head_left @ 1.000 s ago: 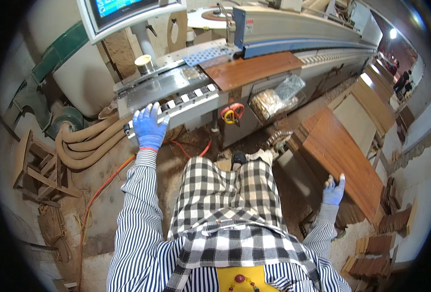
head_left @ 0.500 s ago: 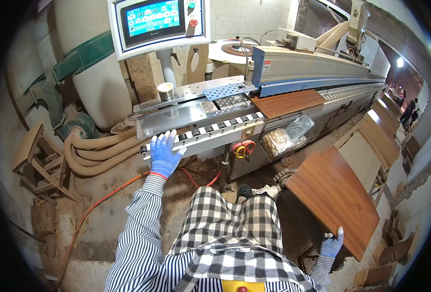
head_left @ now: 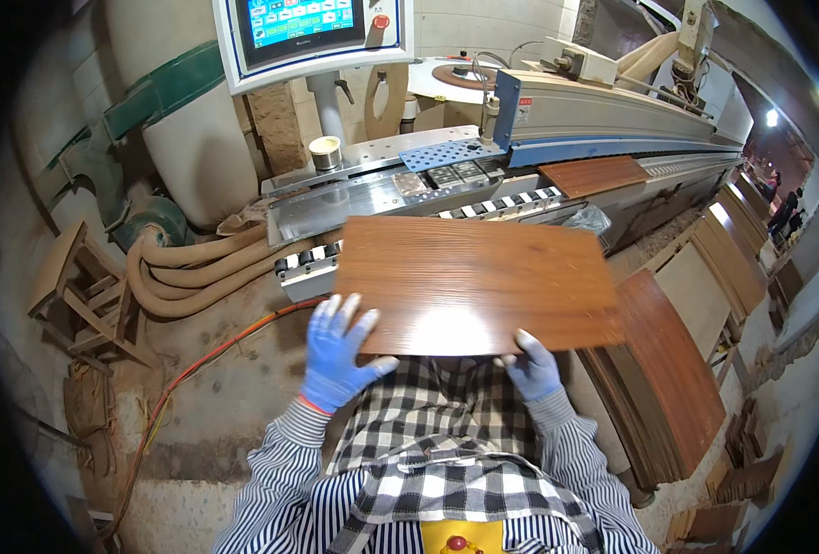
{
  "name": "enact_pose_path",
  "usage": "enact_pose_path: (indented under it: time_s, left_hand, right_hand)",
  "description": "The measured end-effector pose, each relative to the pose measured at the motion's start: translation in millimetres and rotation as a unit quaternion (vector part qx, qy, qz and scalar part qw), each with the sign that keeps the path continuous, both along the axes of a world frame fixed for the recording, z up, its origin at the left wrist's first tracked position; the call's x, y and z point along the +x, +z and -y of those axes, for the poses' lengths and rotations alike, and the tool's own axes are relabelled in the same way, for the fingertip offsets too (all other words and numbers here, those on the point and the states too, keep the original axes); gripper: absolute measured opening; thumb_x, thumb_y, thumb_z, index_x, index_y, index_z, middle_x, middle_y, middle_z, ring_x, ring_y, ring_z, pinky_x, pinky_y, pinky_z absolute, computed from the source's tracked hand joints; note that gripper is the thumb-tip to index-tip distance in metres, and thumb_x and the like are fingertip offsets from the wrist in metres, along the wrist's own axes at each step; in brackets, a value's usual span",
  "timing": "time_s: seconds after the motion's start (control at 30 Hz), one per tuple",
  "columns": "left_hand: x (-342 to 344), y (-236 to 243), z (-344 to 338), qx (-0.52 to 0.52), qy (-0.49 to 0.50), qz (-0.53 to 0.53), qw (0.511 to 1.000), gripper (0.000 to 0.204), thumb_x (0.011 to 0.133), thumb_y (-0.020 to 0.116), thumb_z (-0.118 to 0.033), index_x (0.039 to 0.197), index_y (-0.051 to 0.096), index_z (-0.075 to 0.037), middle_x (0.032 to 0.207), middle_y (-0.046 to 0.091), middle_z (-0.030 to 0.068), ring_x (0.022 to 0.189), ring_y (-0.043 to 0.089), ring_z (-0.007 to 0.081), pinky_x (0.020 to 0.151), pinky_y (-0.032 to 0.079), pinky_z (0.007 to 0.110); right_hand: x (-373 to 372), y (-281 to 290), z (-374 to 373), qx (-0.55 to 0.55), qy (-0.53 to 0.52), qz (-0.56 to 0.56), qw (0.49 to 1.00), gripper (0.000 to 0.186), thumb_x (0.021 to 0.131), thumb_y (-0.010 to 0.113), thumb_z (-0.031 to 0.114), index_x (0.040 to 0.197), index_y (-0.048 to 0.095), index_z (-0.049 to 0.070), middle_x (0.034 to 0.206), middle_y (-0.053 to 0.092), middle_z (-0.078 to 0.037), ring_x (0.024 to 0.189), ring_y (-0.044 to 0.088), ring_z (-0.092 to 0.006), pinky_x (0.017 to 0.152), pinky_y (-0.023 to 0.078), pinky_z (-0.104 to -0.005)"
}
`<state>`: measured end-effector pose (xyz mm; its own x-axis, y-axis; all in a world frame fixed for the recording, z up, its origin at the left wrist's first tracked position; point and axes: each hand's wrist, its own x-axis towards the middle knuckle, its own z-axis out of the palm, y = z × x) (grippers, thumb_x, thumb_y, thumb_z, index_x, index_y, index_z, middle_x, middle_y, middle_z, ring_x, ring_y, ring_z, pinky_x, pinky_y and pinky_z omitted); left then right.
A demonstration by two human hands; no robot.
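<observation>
A brown wood-grain panel (head_left: 483, 277) is held up in front of me, its far edge over the roller rail of a long machine. My right hand (head_left: 531, 371), in a blue and white glove, grips its near edge, thumb on top and the other fingers hidden beneath. At the panel's near left corner is my left hand (head_left: 333, 365), gloved alike, with fingers spread and the fingertips against the edge. Another brown panel (head_left: 594, 175) lies on the machine under the blue-edged beam (head_left: 603, 148). To my right a stack of similar panels (head_left: 673, 379) stands low.
A control screen (head_left: 303, 23) on a post rises behind the machine's metal bed (head_left: 335, 217). On the bed stands a small round tin (head_left: 325, 154). Ribbed hoses (head_left: 178, 286) and a wooden stool (head_left: 81, 295) are on the left. An orange hose (head_left: 206, 360) crosses the floor.
My right hand has brought a panel from the stack on the right to in front of me. My left hand has left the roller rail and come back to the panel's left corner.
</observation>
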<state>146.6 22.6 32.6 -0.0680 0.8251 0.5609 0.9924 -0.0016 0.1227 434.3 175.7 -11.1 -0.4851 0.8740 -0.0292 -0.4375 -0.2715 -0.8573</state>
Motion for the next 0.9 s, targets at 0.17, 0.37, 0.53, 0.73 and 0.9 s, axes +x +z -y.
enact_pose_path:
  time_s: [0.17, 0.37, 0.53, 0.73, 0.9]
  left_hand:
    - [-47, -21, 30, 0.091, 0.086, 0.028, 0.992, 0.059, 0.076, 0.075, -0.046, 0.115, 0.062, -0.004, 0.128, 0.054, 0.0178, 0.125, 0.046, 0.0368, 0.108, 0.033, 0.051]
    - [-100, -24, 11, 0.115, 0.148, 0.054, 0.981, 0.055, 0.074, 0.078, -0.039, 0.112, 0.064, -0.002, 0.123, 0.060, 0.0181, 0.122, 0.050, 0.0368, 0.106, 0.037, 0.047]
    - [-141, -28, -21, 0.118, 0.182, 0.070, 0.974, 0.054, 0.074, 0.078, -0.038, 0.113, 0.064, -0.002, 0.124, 0.060, 0.0172, 0.122, 0.050, 0.0354, 0.104, 0.040, 0.044]
    - [-138, -22, -35, 0.061, 0.205, 0.120, 0.970, 0.060, 0.077, 0.075, -0.046, 0.118, 0.064, -0.003, 0.130, 0.056, 0.0176, 0.128, 0.046, 0.0329, 0.108, 0.035, 0.044]
    - [-136, -9, -30, 0.006, 0.260, 0.072, 0.963, 0.069, 0.079, 0.071, -0.051, 0.129, 0.056, -0.007, 0.140, 0.047, 0.0183, 0.134, 0.037, 0.0344, 0.112, 0.028, 0.046]
  right_hand:
    - [-86, 10, -36, -0.149, 0.129, -0.061, 0.979, 0.020, 0.092, 0.062, 0.014, 0.104, 0.058, -0.001, 0.083, 0.060, -0.007, 0.064, 0.058, -0.0151, 0.067, 0.057, -0.0348]
    - [-142, 27, -55, -0.215, 0.140, -0.128, 0.958, 0.026, 0.092, 0.063, 0.018, 0.109, 0.053, 0.001, 0.105, 0.061, -0.014, 0.100, 0.064, -0.0309, 0.088, 0.057, -0.0441]
    - [-99, 30, -50, -0.063, 0.150, -0.121, 0.979, 0.065, 0.092, 0.060, 0.021, 0.143, 0.028, -0.005, 0.136, 0.047, -0.024, 0.118, 0.055, -0.0332, 0.101, 0.046, -0.0450]
    - [-1, 2, 3, 0.339, 0.006, 0.379, 0.861, 0.043, 0.091, 0.058, 0.017, 0.129, 0.051, -0.003, 0.109, 0.066, -0.014, 0.091, 0.065, -0.0173, 0.084, 0.053, -0.0302]
    - [20, -53, 40, 0.542, -0.015, 0.466, 0.700, 0.031, 0.081, 0.059, 0.007, 0.111, 0.059, 0.003, 0.094, 0.063, -0.019, 0.088, 0.060, -0.0377, 0.082, 0.047, -0.0457]
